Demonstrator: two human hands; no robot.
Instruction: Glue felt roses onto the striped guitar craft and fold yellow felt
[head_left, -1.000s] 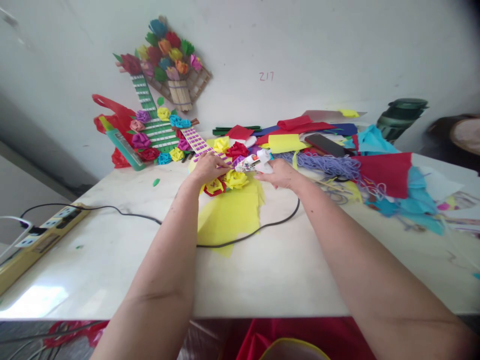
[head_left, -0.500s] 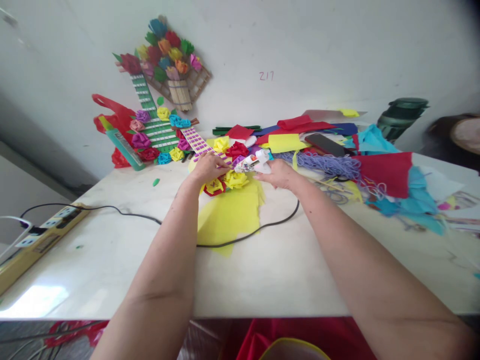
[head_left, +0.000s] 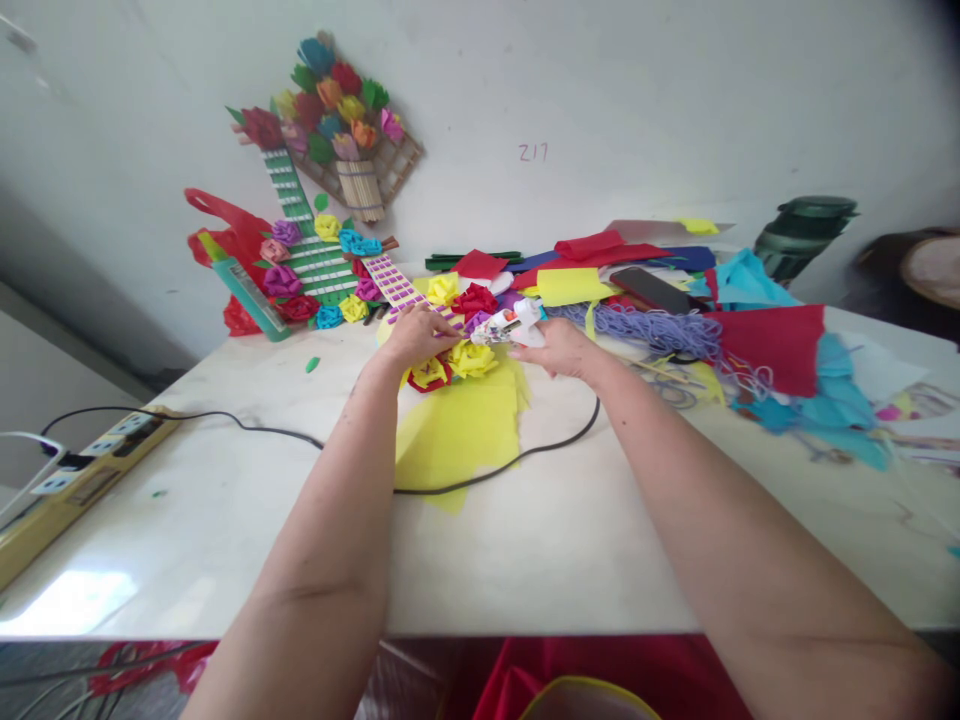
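In my right hand [head_left: 566, 348] is a white hot glue gun [head_left: 517, 325] with a printed pattern, its nozzle pointing left. My left hand [head_left: 420, 335] lies over a guitar-shaped craft [head_left: 390, 278] with purple-and-white rows, its fingers closed at the craft near the nozzle. Just what the fingertips pinch is hidden. Around the hands are a yellow paper flower [head_left: 474, 360], a red paper flower [head_left: 474, 299] and a red-edged yellow flower [head_left: 430, 374]. Yellow crepe paper [head_left: 457, 430] lies under the craft, on my side of it.
A black cord [head_left: 525, 458] loops across the paper. At left are a power strip [head_left: 105, 450] and a green glue bottle [head_left: 251, 300] by a green guitar-shaped craft [head_left: 322, 268]. Right of my hands are lavender yarn [head_left: 652, 328], a phone [head_left: 651, 290] and red paper [head_left: 776, 345].
The glue gun and my right hand have shifted very slightly to the right. My left hand stays in the same place.
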